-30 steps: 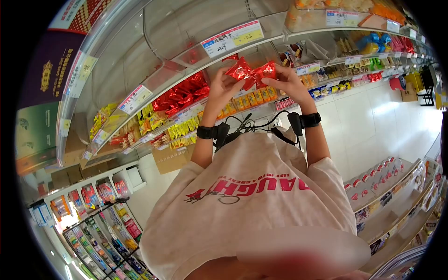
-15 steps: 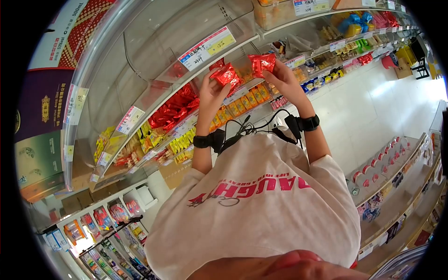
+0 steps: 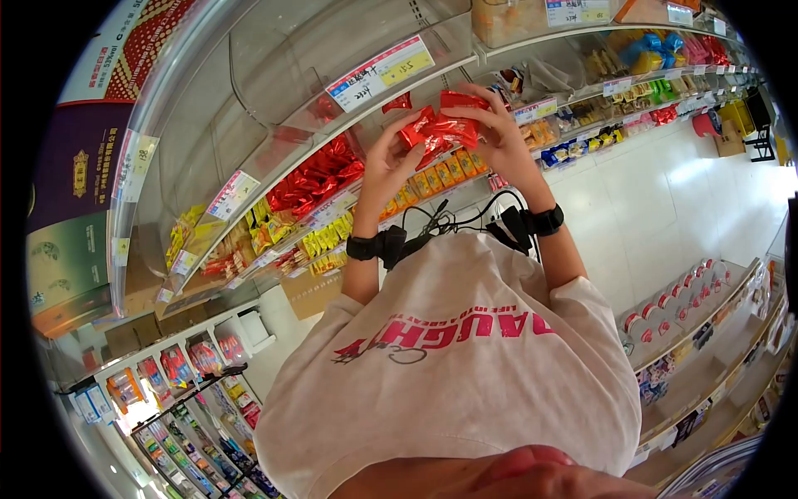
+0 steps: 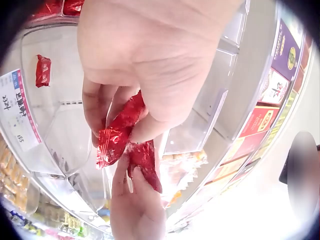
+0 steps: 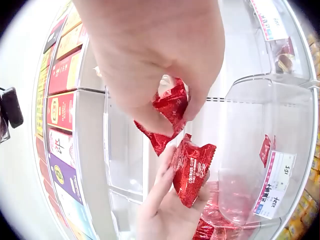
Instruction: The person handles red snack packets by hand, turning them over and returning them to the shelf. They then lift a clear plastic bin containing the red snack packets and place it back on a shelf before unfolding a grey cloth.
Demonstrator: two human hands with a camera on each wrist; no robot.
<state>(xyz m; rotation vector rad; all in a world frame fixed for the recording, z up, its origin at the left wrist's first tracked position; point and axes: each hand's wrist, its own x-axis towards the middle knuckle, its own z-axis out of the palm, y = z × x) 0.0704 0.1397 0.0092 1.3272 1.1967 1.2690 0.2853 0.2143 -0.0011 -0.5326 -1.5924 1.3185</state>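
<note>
In the head view my left hand [image 3: 389, 162] pinches a shiny red foil snack packet [image 3: 418, 129] between thumb and fingers. Its printed front and crimped end show in the right wrist view, where this packet [image 5: 192, 170] lies against the left fingers. My right hand [image 3: 505, 143] grips a second red foil packet [image 3: 457, 125], its fingers curled over the top. Both packets overlap in the head view, held in front of the shelf. In the left wrist view the right hand's packet [image 4: 145, 162] hangs just below the left hand's packet [image 4: 120, 132].
A loose red packet [image 4: 43, 71] lies in a clear plastic bin behind a price tag [image 3: 381, 73]. More red packets [image 3: 316, 176] fill a bin on the left. Yellow packets [image 3: 328, 237] and orange ones [image 3: 449, 170] line the lower shelf; boxes [image 5: 62, 110] stand beyond the bins.
The hands were close together, drew apart half a second ago with a packet in each, and are now close again. The right hand's packet has tipped over toward the left one.
</note>
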